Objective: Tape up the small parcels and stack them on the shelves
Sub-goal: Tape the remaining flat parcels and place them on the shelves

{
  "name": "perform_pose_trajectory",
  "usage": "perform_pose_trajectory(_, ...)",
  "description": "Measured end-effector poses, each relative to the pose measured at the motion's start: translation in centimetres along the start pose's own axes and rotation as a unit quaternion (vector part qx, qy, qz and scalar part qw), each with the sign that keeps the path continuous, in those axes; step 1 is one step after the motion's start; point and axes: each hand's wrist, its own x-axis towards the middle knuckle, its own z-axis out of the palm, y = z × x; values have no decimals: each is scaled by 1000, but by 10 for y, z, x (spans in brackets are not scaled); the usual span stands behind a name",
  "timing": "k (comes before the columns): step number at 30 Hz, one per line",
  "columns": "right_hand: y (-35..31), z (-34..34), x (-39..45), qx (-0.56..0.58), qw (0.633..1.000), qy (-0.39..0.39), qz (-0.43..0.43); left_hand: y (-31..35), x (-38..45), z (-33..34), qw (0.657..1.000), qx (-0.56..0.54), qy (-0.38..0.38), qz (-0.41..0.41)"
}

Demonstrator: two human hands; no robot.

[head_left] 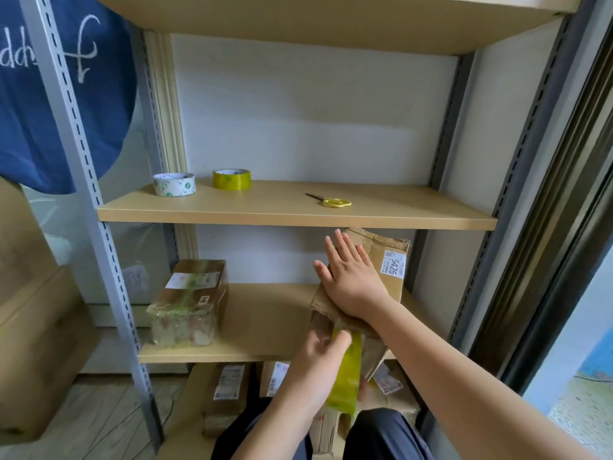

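A brown cardboard parcel (388,257) with a white label reading 5426 lies on the lower shelf (265,323), its near end sticking out past the shelf's front edge. My right hand (351,277) presses flat on its top, fingers straight. My left hand (318,363) holds a yellow tape roll (346,376) against the parcel's near end. A taped parcel (190,300) wrapped in clear and green tape sits at the left of the same shelf.
On the middle shelf (292,214) lie a white tape roll (174,184), a yellow tape roll (231,179) and yellow-handled scissors (331,200). More labelled boxes (229,386) lie on the floor below. Large cartons (30,327) stand at left, a blue cloth (49,94) hangs above.
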Motion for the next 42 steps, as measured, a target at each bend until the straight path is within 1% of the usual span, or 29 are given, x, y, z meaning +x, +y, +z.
perform_pose_trajectory(3, 1, 0, 0, 3, 1000, -2, -1, 1, -6, 3, 1000, -6, -2, -3)
perform_pose_trajectory(8, 0, -1, -1, 3, 1000, -11, -3, 1, -15, 7, 999, 28, 10, -15)
perform_pose_trajectory(17, 1, 1, -1, 1, 1000, -5, -3, -4, -15, 8, 998, 42, -16, -41)
perform_pose_trajectory(20, 1, 1, -2, 1, 1000, -3, -3, -13, -10, 4, 996, 13, -50, -76)
perform_pose_trajectory(22, 1, 1, -2, 0, 1000, 2, -6, -22, -9, 1, 993, 12, -73, -88)
perform_pose_trajectory(26, 0, 4, -3, -5, 1000, 6, -8, -26, -13, 3, 996, 6, -63, -68)
perform_pose_trajectory(30, 0, 5, -3, -9, 1000, 13, -9, -34, -13, 5, 996, -37, -43, -65)
perform_pose_trajectory(34, -2, 5, -5, -5, 1000, 13, -8, -37, -11, 10, 996, -65, -27, -45)
perform_pose_trajectory(36, -2, 3, -5, 10, 1000, 5, -11, -31, -8, 14, 995, -85, -37, -45)
perform_pose_trajectory(38, -3, -7, -9, 47, 998, -8, -28, -26, -2, 15, 995, -79, -48, -41)
perform_pose_trajectory(40, -4, -22, -24, 76, 996, -9, -46, -25, 5, 14, 996, -49, -54, -47)
perform_pose_trajectory(42, -6, -31, -50, 48, 997, -2, -54, -24, 14, 13, 996, -31, -57, -64)
